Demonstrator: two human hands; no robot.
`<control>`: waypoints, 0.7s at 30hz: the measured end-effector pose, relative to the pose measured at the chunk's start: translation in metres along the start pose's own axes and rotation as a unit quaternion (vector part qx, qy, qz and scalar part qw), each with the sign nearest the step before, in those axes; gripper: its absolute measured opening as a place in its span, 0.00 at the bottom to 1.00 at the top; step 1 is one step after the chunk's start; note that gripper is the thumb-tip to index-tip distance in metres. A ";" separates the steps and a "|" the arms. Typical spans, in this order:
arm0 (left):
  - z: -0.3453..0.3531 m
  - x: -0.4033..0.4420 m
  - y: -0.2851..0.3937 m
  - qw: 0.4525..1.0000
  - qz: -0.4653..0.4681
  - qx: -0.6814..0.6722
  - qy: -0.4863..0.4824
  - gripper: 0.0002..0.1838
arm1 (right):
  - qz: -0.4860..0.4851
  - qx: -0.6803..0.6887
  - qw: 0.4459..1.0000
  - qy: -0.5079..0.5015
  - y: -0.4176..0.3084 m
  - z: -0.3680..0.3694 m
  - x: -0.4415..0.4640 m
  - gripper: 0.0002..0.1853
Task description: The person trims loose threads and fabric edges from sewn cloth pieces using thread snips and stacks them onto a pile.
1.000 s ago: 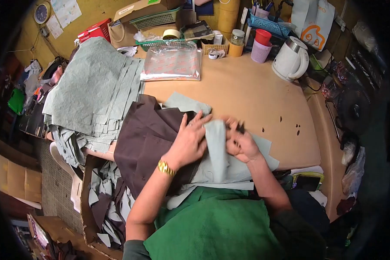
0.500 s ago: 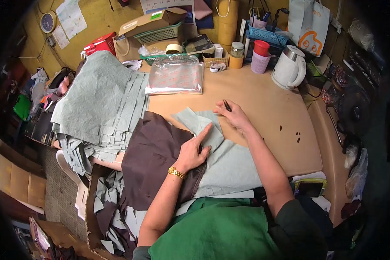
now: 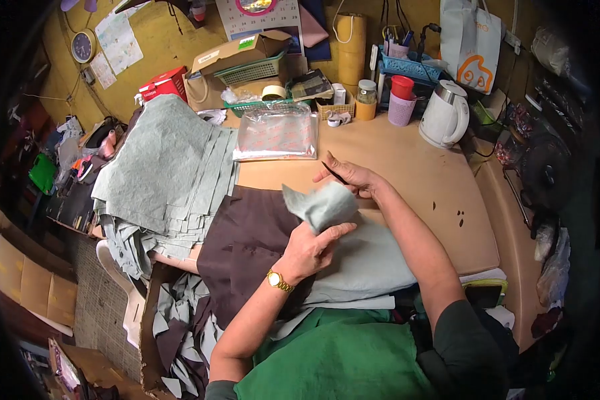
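My left hand (image 3: 307, 252), with a gold watch at the wrist, is closed on a pale grey-green fabric piece (image 3: 327, 205) and lifts its upper end, which curls over. In my right hand (image 3: 353, 179) is a slim black pointed tool (image 3: 335, 173); its exact kind is too small to tell. The right hand is just beyond the raised fabric, and I cannot tell whether they touch. Under my left wrist spreads dark brown fabric (image 3: 247, 230). More pale grey-green fabric (image 3: 370, 263) lies before my green apron, partly beneath my forearms.
A tall stack of grey-green pieces (image 3: 160, 167) stands at left, above a carton of scraps (image 3: 173, 333). Behind lie a clear plastic packet (image 3: 277, 133), baskets (image 3: 253, 70), a glass jar (image 3: 366, 97) and a white kettle (image 3: 445, 115) on the tan table (image 3: 440, 180).
My left hand has gripped the grey-green fabric and raised its end off the table. My right hand has turned, so the black tool now points up and left. The view has shifted slightly.
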State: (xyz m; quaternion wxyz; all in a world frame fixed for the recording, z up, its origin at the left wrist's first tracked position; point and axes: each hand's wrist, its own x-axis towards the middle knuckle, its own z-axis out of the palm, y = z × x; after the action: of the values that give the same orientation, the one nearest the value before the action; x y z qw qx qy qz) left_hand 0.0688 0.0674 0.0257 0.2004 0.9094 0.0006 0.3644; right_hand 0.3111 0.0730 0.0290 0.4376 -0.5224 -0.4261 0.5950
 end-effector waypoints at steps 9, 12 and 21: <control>-0.012 0.032 0.016 0.971 0.043 -0.039 0.233 0.35 | -0.204 0.204 0.941 -0.176 -0.036 0.027 -0.045 0.58; -0.019 0.033 0.017 0.982 -0.027 -0.090 0.162 0.40 | -0.275 0.195 0.922 -0.192 -0.065 0.045 -0.071 0.52; -0.033 0.032 0.009 0.978 -0.044 -0.161 0.122 0.57 | -0.395 -0.030 0.916 0.060 -0.117 0.074 -0.102 0.49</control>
State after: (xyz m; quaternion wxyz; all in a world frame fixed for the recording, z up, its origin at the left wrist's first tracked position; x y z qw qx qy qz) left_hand 0.0690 0.0758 0.0719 0.3579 0.8132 0.0063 0.4589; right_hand 0.2540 0.0002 0.1737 0.6458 -0.3593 -0.5881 0.3286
